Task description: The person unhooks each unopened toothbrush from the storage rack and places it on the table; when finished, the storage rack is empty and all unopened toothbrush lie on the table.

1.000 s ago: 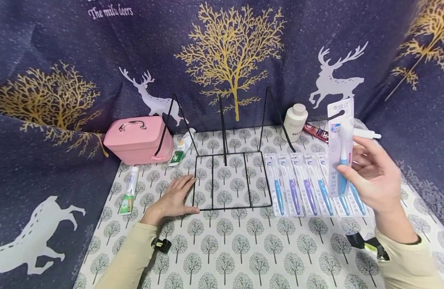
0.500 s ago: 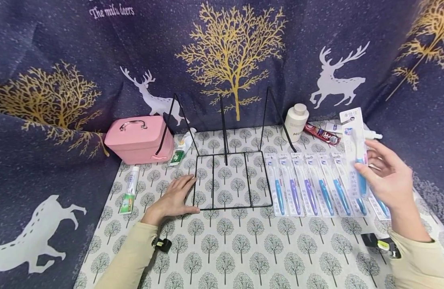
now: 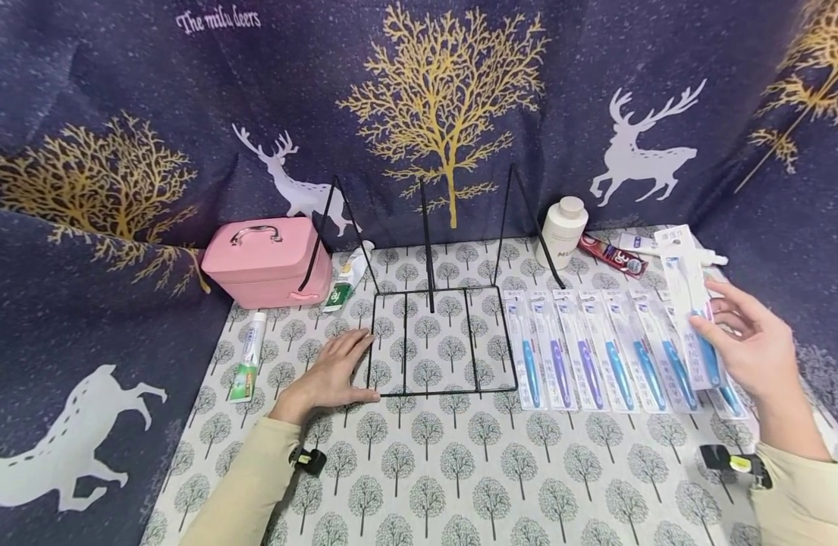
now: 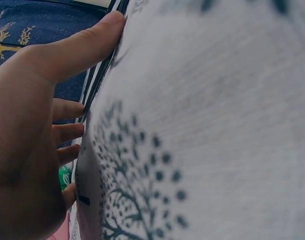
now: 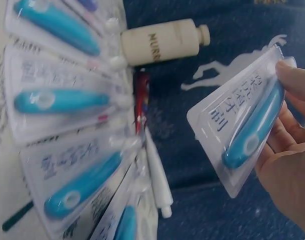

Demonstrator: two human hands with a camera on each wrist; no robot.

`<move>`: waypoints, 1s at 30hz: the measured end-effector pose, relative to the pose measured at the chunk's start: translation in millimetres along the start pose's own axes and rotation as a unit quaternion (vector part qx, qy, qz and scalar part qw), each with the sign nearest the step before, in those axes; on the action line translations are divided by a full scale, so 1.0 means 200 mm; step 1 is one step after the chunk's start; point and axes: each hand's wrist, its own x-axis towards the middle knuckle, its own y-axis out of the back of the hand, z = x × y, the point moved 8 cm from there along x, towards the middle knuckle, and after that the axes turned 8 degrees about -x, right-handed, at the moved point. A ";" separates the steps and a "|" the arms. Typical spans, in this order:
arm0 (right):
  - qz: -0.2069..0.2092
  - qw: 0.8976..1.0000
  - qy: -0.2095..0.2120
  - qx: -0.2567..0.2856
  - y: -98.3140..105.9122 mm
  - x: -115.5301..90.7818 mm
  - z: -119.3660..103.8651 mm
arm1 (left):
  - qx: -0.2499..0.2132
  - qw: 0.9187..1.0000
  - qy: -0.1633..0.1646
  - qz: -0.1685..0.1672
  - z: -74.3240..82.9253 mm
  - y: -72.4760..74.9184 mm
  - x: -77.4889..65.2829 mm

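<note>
A blue-handled toothbrush (image 3: 692,311) in a clear blister pack is pinched between the thumb and fingers of my right hand (image 3: 760,349). It is held upright over the right end of a row of packed toothbrushes (image 3: 616,356), partly covering those beneath. In the right wrist view the held pack (image 5: 247,120) hangs apart from the row, tilted. My left hand (image 3: 330,371) rests at the left side of a black wire rack (image 3: 428,393), fingers extended. Thumb and fingertips lie at the rack's wire in the left wrist view.
Behind the row stand a white bottle (image 3: 563,231), a red tube (image 3: 613,255) and a white tube (image 3: 705,254). To the left are a pink case (image 3: 268,262), a green-and-white tube (image 3: 349,277) and a toothpaste tube (image 3: 248,356). A dark curtain (image 3: 453,76) hangs behind.
My right hand has moved right and lower with the packed toothbrush, uncovering more of the row and the red tube. The left hand stays at the rack. The head view has shifted slightly.
</note>
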 end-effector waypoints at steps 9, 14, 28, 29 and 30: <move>-0.049 0.998 -0.035 -0.031 0.00 0.00 0.19 | 0.002 1.000 0.010 -0.006 -0.01 -0.01 0.00; -0.096 0.985 -0.090 -0.110 0.01 -0.01 0.33 | 0.003 1.000 0.013 -0.007 -0.01 -0.01 0.00; -0.180 0.932 -0.152 -0.276 0.00 -0.02 0.52 | 0.002 1.000 0.007 -0.007 -0.01 -0.02 0.00; -0.181 0.930 -0.155 -0.278 0.00 -0.02 0.53 | 0.003 1.000 0.008 -0.008 -0.01 -0.01 0.00; -0.182 0.929 -0.157 -0.281 0.01 -0.02 0.55 | 0.003 1.000 0.007 -0.007 0.00 -0.01 0.00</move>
